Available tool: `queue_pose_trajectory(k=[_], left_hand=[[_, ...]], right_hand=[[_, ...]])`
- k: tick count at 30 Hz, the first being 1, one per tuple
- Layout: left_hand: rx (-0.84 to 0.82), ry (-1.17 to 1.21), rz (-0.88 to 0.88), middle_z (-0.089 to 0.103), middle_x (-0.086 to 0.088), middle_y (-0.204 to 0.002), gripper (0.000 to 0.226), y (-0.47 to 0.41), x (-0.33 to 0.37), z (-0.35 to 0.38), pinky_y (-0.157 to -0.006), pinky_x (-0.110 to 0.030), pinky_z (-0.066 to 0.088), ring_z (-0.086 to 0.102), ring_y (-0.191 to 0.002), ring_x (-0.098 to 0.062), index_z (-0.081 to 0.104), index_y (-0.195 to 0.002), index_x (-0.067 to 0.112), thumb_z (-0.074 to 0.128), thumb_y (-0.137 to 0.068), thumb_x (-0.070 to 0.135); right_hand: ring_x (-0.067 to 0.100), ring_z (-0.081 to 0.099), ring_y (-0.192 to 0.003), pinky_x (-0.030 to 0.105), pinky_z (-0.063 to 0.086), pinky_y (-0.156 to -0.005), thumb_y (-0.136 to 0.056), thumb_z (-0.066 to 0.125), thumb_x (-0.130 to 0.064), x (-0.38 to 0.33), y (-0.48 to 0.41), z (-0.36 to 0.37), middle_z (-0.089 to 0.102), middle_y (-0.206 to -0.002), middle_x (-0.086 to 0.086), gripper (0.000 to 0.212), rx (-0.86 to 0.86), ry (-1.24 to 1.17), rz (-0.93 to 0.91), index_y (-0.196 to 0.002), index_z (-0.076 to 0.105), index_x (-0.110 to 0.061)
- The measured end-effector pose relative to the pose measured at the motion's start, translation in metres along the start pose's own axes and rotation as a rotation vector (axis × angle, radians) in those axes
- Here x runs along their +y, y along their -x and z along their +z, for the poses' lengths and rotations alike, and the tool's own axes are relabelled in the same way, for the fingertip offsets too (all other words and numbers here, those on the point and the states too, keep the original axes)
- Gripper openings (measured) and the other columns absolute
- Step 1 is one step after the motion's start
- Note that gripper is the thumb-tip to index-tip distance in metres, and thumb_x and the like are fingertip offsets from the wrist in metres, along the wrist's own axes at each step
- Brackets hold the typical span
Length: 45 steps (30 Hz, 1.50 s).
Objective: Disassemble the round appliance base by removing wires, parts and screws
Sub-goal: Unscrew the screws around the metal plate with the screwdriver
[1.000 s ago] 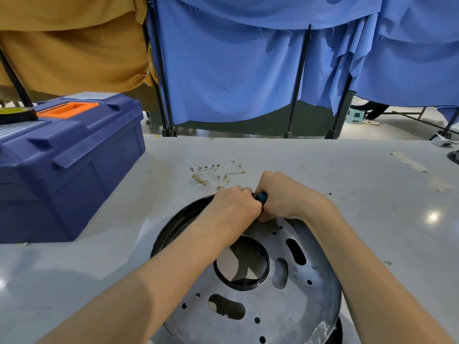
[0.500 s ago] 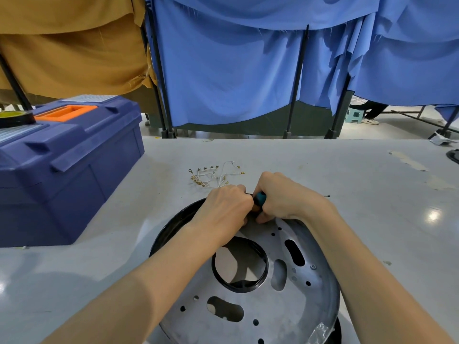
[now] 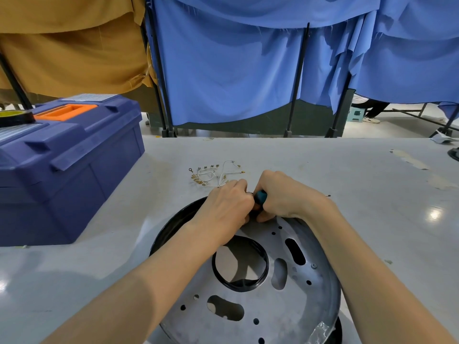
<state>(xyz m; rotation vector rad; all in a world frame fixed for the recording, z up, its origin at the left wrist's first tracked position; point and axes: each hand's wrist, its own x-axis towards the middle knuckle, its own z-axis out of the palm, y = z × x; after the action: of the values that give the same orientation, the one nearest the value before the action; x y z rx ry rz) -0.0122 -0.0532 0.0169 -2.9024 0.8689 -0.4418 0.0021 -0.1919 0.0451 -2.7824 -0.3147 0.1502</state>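
base [image 3: 285, 306], toolbox [image 3: 74, 170] on grey table [image 3: 323, 165]; blue curtains [image 3: 236, 70] behind

The round silver base [image 3: 273, 314], black-rimmed and perforated, lies flat; loose white wires [image 3: 216, 176] lie just beyond it.

right grip [image 3: 290, 198] curls round a teal tool handle [image 3: 260, 196] at the far rim of the round metal base [image 3: 273, 309], and left grip [image 3: 228, 204] is curled against it, its hold hidden. loose white wires [image 3: 216, 176] lie on the surface [image 3: 347, 167] just beyond. blue toolbox [image 3: 69, 160] sits left, apart from the base.
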Motion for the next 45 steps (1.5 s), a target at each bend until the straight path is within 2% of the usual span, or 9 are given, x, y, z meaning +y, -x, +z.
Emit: queue_pose_trajectory(k=[9, 12, 18, 26, 30, 32, 38, 41, 45], left_hand=[[0.045, 0.041, -0.011, 0.032, -0.003, -0.099, 0.014, 0.002, -0.003, -0.001, -0.063, -0.028, 0.027, 0.028, -0.087, -0.015, 0.051, -0.106, 0.01, 0.052, -0.092, 0.013], [0.063, 0.045, -0.03, 0.039, -0.005, -0.109, 0.012, 0.002, -0.004, -0.001, -0.064, -0.027, 0.031, 0.039, -0.096, -0.018, 0.051, -0.106, 0.011, 0.051, -0.094, 0.009], [0.091, 0.107, -0.044, 0.038, -0.005, -0.117, 0.025, 0.004, -0.006, -0.003, -0.066, -0.024, 0.036, 0.036, -0.097, -0.015, 0.051, -0.114, 0.01, 0.058, -0.09, 0.004], [0.251, 0.252, -0.093, 0.047, -0.005, -0.111, 0.039, 0.006, -0.008, -0.011, -0.072, -0.026, 0.044, 0.044, -0.102, -0.018, 0.056, -0.107, 0.007, 0.056, -0.075, -0.015], [0.301, 0.404, -0.097, 0.052, -0.007, -0.105, 0.038, 0.004, -0.01, -0.009, -0.081, -0.034, 0.051, 0.049, -0.098, -0.021, 0.061, -0.102, 0.004, 0.054, -0.074, -0.022], [0.34, 0.449, -0.096, 0.052, -0.004, -0.1, 0.035, 0.003, -0.009, -0.009, -0.079, -0.027, 0.049, 0.051, -0.095, -0.019, 0.062, -0.099, 0.004, 0.053, -0.077, -0.022], [0.426, 0.588, -0.074, 0.05, 0.003, -0.092, 0.026, 0.002, -0.009, -0.014, -0.07, -0.004, 0.041, 0.051, -0.082, -0.011, 0.066, -0.092, 0.003, 0.054, -0.084, -0.019], [0.46, 0.713, -0.102, 0.054, 0.001, -0.09, 0.021, 0.002, -0.005, -0.016, -0.064, -0.004, 0.043, 0.059, -0.075, -0.014, 0.065, -0.088, 0.004, 0.054, -0.089, -0.013], [0.535, 0.756, -0.129, 0.061, -0.002, -0.09, 0.015, 0.0, -0.004, -0.018, -0.066, -0.014, 0.05, 0.061, -0.075, -0.016, 0.067, -0.097, 0.005, 0.058, -0.09, -0.005]], right_hand=[[0.025, 0.064, -0.077, 0.043, 0.058, -0.077, -0.075, 0.078, -0.007, 0.001, 0.001, 0.0, 0.063, -0.081, 0.005, 0.021, -0.016, -0.013, -0.002, -0.086, 0.061, -0.014], [0.023, 0.064, -0.075, 0.037, 0.058, -0.071, -0.075, 0.078, -0.006, 0.001, 0.001, 0.0, 0.063, -0.078, 0.004, 0.022, -0.016, -0.019, -0.004, -0.078, 0.059, -0.017], [0.022, 0.063, -0.074, 0.035, 0.056, -0.069, -0.075, 0.079, -0.007, 0.001, 0.0, 0.0, 0.06, -0.076, 0.002, 0.029, -0.014, -0.029, 0.002, -0.073, 0.053, -0.021], [0.018, 0.066, -0.084, 0.034, 0.057, -0.083, -0.081, 0.075, -0.011, 0.007, 0.0, -0.007, 0.073, -0.089, 0.003, 0.015, -0.05, -0.125, -0.044, -0.096, 0.076, -0.01], [0.009, 0.066, -0.072, 0.029, 0.058, -0.073, -0.08, 0.076, -0.018, 0.018, 0.007, -0.022, 0.073, -0.076, -0.008, 0.008, 0.058, -0.256, -0.133, -0.087, 0.079, -0.016], [0.009, 0.064, -0.064, 0.027, 0.057, -0.066, -0.076, 0.081, -0.022, 0.02, 0.01, -0.026, 0.071, -0.068, -0.009, 0.008, 0.142, -0.32, -0.158, -0.08, 0.077, -0.016], [0.025, 0.059, -0.063, 0.042, 0.055, -0.067, -0.073, 0.081, -0.015, 0.012, 0.008, -0.023, 0.067, -0.071, 0.015, 0.012, 0.217, -0.293, -0.247, -0.075, 0.073, -0.007], [0.029, 0.06, -0.065, 0.04, 0.056, -0.066, -0.075, 0.08, -0.019, 0.014, 0.009, -0.025, 0.067, -0.071, 0.013, 0.014, 0.217, -0.293, -0.251, -0.077, 0.072, -0.007], [0.014, 0.055, -0.051, 0.031, 0.053, -0.057, -0.076, 0.079, -0.015, 0.016, 0.009, -0.027, 0.062, -0.058, 0.004, 0.014, 0.211, -0.31, -0.229, -0.07, 0.069, -0.008]])
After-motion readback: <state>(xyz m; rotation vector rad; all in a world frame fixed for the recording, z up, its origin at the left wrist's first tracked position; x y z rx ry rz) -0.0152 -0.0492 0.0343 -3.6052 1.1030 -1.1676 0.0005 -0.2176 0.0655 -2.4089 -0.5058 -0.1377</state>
